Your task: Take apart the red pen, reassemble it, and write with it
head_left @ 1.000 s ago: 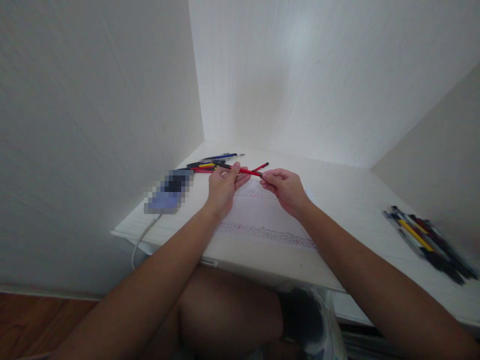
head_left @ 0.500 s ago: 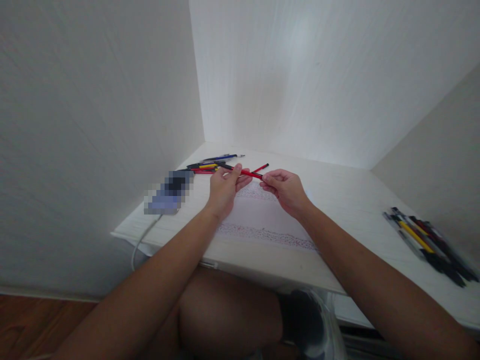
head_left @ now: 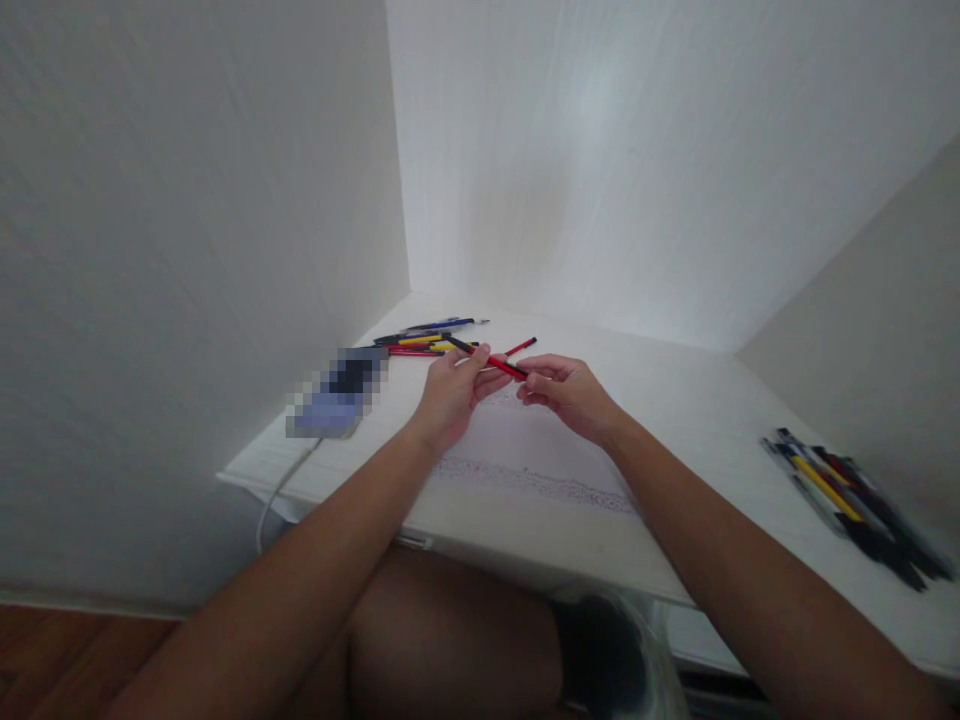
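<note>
My left hand [head_left: 452,395] grips a red pen [head_left: 501,365] with a black far end, the thumb pressed on top of it. The pen slants down to the right over a white sheet of paper [head_left: 517,435] marked with bands of small coloured writing. My right hand [head_left: 566,393] is closed in a pinch at the pen's near end, where a short black part shows; its fingertips partly hide that end. Another red pen [head_left: 523,346] with a black end lies on the desk just behind the hands.
Several pens [head_left: 420,340] in blue, yellow, red and black lie at the back left of the white desk [head_left: 675,400]. A blurred-out device [head_left: 337,395] with a white cable [head_left: 289,480] sits at the left. More pens [head_left: 862,510] lie at the right. Walls enclose the desk.
The held pen and both hands have shifted slightly down in view. A black part now shows at the pen's near end, where red showed before.
</note>
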Demonstrator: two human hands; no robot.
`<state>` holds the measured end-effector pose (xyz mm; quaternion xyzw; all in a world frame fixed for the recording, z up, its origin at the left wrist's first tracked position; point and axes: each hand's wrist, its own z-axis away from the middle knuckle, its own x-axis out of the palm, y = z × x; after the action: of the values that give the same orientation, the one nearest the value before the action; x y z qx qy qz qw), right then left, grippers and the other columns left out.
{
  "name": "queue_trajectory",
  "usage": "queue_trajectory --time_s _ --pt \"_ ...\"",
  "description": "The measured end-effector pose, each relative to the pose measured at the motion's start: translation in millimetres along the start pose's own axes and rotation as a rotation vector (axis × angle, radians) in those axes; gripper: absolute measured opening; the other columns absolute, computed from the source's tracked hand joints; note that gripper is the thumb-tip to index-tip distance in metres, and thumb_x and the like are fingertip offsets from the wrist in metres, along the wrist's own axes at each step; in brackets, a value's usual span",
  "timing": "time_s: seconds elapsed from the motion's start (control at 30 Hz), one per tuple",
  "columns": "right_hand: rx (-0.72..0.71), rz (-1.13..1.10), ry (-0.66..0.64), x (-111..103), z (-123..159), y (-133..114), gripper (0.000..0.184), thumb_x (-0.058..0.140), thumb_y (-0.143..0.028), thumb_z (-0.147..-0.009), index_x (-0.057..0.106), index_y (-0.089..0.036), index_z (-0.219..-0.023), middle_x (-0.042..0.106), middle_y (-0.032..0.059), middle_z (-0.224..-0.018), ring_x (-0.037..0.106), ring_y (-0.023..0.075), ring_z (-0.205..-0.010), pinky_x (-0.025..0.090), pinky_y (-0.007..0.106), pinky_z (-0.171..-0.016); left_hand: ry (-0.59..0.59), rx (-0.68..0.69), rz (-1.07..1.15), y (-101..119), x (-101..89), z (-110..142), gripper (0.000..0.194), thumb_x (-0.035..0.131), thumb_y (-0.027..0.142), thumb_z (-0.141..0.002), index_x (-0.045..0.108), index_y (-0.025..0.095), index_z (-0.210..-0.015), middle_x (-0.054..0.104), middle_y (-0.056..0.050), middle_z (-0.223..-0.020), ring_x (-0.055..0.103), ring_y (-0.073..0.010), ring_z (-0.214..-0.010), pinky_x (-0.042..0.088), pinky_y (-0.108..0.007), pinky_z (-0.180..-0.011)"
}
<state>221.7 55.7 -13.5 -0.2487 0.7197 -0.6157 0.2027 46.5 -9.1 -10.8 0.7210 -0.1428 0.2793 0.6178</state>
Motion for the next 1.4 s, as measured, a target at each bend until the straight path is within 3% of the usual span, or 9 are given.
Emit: queue_trajectory --time_s 0.27,0.47,0.6,0.7,0.8,0.93,1.07,1.23,1.4 --pt "0.02 0.012 -0.004 -4 1 3 0.021 0.082 -0.034 -0.073 0.078 -0.024 -0.091 0.073 0.0043 -0.087 0.064 0.0149 -0.072 0.055 0.037 -0.078 -0.027 -0.023 0.08 -3 -1.5 0 0.015 0.069 0.021 -0.09 0.056 0.016 -0.086 0.07 -0.01 -0.09 0.068 -0.0203 -0.09 0.056 -0.036 -0.089" --pt "0.003 0.005 -0.057 0 3 -9 0.04 0.063 -0.042 -0.088 0.066 -0.025 -0.123 0.072 0.0085 -0.102 0.067 0.0197 -0.08 0.056 0.041 -0.078 -0.127 -0.085 0.078 -4 -3.4 1 0.022 0.069 0.032 -0.091 0.059 0.013 -0.087 0.069 -0.009 -0.091 0.067 -0.0148 -0.078 0.056 -0.029 -0.078" --pt "-0.227 0.549 0.027 6 6 -14 0.057 0.06 -0.031 -0.087 0.05 -0.023 -0.143 0.072 0.0073 -0.101 0.065 0.0173 -0.073 0.054 0.038 -0.074 -0.281 -0.208 -0.207 -3 -6.2 5 0.035 0.076 0.045 -0.084 0.063 0.013 -0.08 0.065 -0.007 -0.075 0.062 -0.0134 -0.063 0.053 -0.026 -0.06" --pt "-0.423 0.892 0.025 12 7 -12 0.045 0.056 -0.022 -0.086 0.062 -0.022 -0.131 0.072 0.007 -0.108 0.066 0.0174 -0.081 0.053 0.036 -0.079 -0.418 -0.265 -0.441 0 -4.4 11 0.039 0.077 0.05 -0.082 0.064 0.014 -0.076 0.063 -0.006 -0.066 0.059 -0.013 -0.056 0.05 -0.026 -0.054" --pt "-0.485 1.006 0.07 12 7 -9 0.032 0.052 -0.016 -0.085 0.07 -0.02 -0.112 0.073 0.0069 -0.106 0.066 0.0191 -0.09 0.052 0.036 -0.081 -0.481 -0.254 -0.578 7 -3.3 12 0.043 0.066 0.057 -0.089 0.065 0.015 -0.081 0.066 -0.009 -0.07 0.063 -0.0159 -0.058 0.053 -0.029 -0.056" --pt "-0.405 0.924 0.205 5 7 -8 0.023 0.056 -0.029 -0.088 0.07 -0.018 -0.102 0.073 0.0073 -0.093 0.067 0.0189 -0.081 0.053 0.034 -0.073 -0.402 -0.115 -0.959 22 -16.0 1 0.044 0.056 0.057 -0.093 0.065 0.015 -0.083 0.068 -0.009 -0.073 0.063 -0.0178 -0.059 0.051 -0.032 -0.057" --pt "-0.158 0.488 0.337 -3 2 -15 0.035 0.048 -0.045 -0.092 0.066 -0.016 -0.092 0.072 0.0109 -0.087 0.067 0.0178 -0.067 0.052 0.03 -0.054 -0.433 0.127 -1.515 25 -34.8 -9 0.048 0.07 0.062 -0.078 0.069 0.019 -0.099 0.07 -0.009 -0.093 0.066 -0.0251 -0.083 0.051 -0.037 -0.073" --pt "-0.005 0.221 0.357 -28 8 -41 0.025 0.06 -0.04 -0.084 0.063 -0.017 -0.093 0.072 0.0081 -0.076 0.066 0.0159 -0.057 0.052 0.028 -0.051 -0.561 -0.009 -1.761 21 -36.1 -3 0.086 0.077 0.068 -0.063 0.058 0.021 -0.133 0.064 -0.011 -0.127 0.06 -0.033 -0.112 0.047 -0.043 -0.096" --pt "0.142 0.315 0.263 -70 50 -46 0.02 0.074 -0.032 -0.075 0.067 -0.014 -0.083 0.073 0.0095 -0.076 0.068 0.0173 -0.061 0.049 0.025 -0.047 -0.65 -0.005 -1.787 22 -35.4 -5 0.09 0.074 0.067 -0.067 0.053 0.021 -0.142 0.053 -0.012 -0.143 0.051 -0.0341 -0.128 0.037 -0.044 -0.11"
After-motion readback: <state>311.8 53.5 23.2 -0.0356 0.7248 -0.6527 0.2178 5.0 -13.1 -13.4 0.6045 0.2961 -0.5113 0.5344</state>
